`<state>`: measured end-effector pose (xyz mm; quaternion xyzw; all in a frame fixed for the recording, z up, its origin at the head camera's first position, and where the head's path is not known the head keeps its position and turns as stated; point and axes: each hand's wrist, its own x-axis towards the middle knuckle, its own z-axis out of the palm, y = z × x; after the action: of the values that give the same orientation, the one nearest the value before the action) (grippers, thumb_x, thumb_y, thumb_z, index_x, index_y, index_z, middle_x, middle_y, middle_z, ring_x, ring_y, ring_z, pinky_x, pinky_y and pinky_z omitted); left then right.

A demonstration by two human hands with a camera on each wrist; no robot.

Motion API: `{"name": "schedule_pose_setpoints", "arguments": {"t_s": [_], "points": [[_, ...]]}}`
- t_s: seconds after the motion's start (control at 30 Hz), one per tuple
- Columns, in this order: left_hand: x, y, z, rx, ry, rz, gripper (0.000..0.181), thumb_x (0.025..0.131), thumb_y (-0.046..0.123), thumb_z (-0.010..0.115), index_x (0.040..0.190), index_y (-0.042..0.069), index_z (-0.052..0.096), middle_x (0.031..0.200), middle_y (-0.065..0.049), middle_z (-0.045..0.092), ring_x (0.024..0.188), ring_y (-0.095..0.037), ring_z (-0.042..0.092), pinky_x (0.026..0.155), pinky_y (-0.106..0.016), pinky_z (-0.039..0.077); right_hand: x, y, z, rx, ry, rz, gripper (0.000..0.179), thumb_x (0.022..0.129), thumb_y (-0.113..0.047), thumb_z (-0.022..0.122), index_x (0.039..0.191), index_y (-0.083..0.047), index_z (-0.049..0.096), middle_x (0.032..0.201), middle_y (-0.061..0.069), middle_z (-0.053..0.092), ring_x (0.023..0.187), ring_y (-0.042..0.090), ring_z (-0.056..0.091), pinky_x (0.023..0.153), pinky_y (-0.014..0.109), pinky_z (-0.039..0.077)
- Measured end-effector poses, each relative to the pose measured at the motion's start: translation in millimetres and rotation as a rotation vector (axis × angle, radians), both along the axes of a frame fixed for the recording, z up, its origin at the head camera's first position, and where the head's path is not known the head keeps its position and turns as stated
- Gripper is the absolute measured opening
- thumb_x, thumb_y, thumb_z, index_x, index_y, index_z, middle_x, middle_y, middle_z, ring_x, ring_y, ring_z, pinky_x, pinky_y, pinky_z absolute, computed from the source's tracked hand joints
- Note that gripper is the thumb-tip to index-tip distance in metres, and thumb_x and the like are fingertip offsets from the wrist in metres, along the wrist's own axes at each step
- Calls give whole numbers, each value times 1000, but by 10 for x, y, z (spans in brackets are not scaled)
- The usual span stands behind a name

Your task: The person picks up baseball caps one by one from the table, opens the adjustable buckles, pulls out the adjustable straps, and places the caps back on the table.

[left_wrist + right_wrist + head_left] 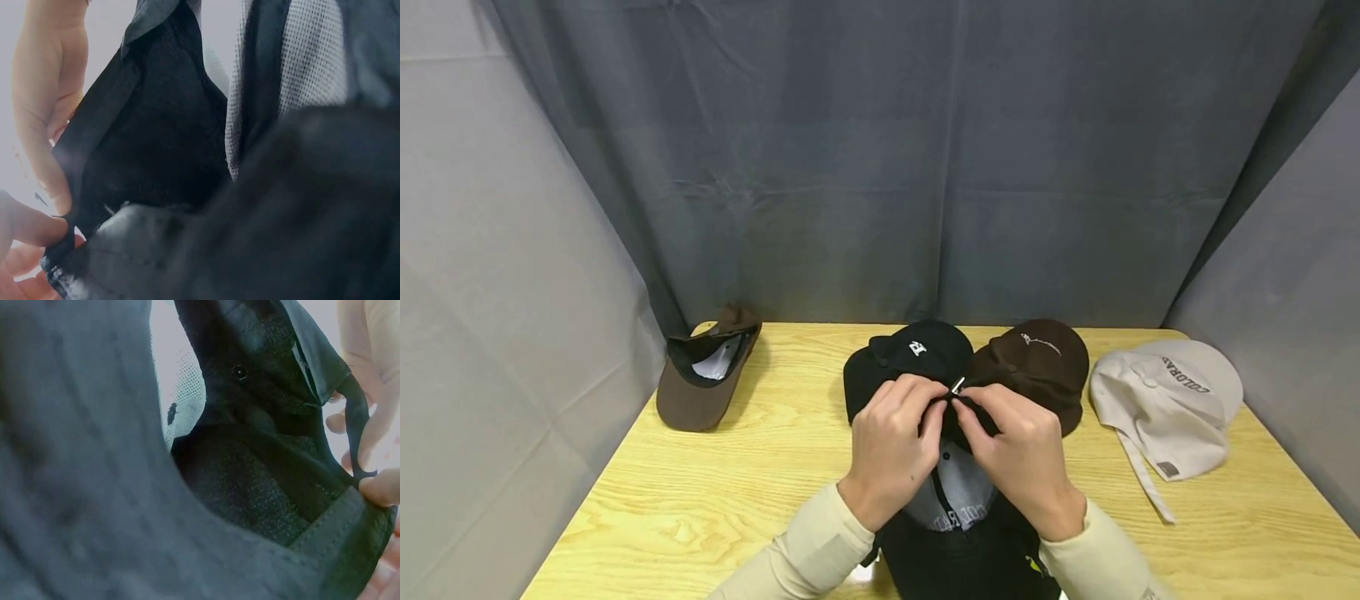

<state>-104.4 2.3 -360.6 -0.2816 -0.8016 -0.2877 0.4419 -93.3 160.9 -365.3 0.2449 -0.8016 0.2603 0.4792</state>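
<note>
A black baseball cap (958, 562) is turned with its inside up and its brim toward me; a pale mesh lining (184, 381) shows inside the crown. At its back edge, my left hand (891, 454) pinches the strap end between thumb and forefinger. Opposite it, my right hand (1022, 458) pinches the narrow black strap (355, 419) the same way. Between the fingertips a small metal buckle (957, 385) catches the light. Whether the strap runs through the buckle is hidden by the fingers.
Behind the hands lie a black cap (925, 333) with a white letter and a brown cap (1041, 354). A beige cap (1180, 417) with a dangling strap is at the right. An upturned dark brown cap (692, 408) lies at the table's (700, 517) far left.
</note>
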Motion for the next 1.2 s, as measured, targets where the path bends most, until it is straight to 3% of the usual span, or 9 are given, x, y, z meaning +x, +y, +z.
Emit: {"name": "schedule_pose_setpoints", "arguments": {"t_s": [0.37,0.5,0.67,1.2], "points": [[11,-26,0,7,15,-1,7,85,10,73,89,15,74,85,6,70,72,-11,64,64,-21,53,12,-23,-1,23,-16,16,15,91,-19,68,87,-5,72,77,5,73,65,18,68,61,35,53],[16,-47,-2,9,15,-7,6,85,9,73,87,15,74,83,6,70,71,-11,63,64,-21,53,3,-42,9,2,-13,-6,8,82,-9,75,87,-3,73,77,7,73,65,20,69,61,36,54],[18,-70,-3,9,10,-7,6,85,9,73,87,14,74,83,5,70,71,-11,64,64,-21,53,-8,-55,4,-13,-29,-32,16,73,-3,80,86,-2,73,77,8,74,65,21,70,62,37,54],[17,-74,119,-34,-60,3,7,89,12,69,94,15,74,90,5,71,77,-12,65,70,-23,55,18,-91,47,1,-27,9,9,82,-9,76,89,-4,73,79,7,73,68,20,70,64,37,55]]}}
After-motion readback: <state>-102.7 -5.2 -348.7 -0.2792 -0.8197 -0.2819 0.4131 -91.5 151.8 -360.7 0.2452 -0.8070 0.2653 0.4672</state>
